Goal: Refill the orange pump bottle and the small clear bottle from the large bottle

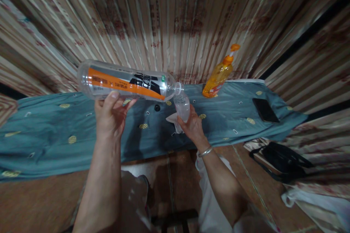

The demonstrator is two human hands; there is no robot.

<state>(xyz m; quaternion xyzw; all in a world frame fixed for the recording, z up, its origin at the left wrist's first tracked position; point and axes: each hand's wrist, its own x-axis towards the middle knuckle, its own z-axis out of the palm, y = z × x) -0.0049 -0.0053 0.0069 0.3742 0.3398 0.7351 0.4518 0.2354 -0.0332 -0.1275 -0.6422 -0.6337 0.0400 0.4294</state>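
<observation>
My left hand (112, 111) grips a large clear plastic bottle (123, 82) with an orange, grey and black label, from below. The bottle lies nearly level in the air, its open neck pointing right. Right at that neck is the mouth of a small clear plastic bottle (182, 106), tilted and cloudy-looking, with my right hand (193, 123) wrapped round its lower part. Whether the two rims touch, I cannot tell. A small white cloth or paper piece (175, 121) rests behind the small bottle. On the cloth below the large bottle sits a black cap (157, 107).
A teal patterned cloth (54, 153) covers the long narrow table. An orange pump bottle (218, 78) stands at the back right, and a dark phone (265, 110) lies at the right end. Curtains (164, 25) hang behind. A black bag (281, 160) is on the lower right.
</observation>
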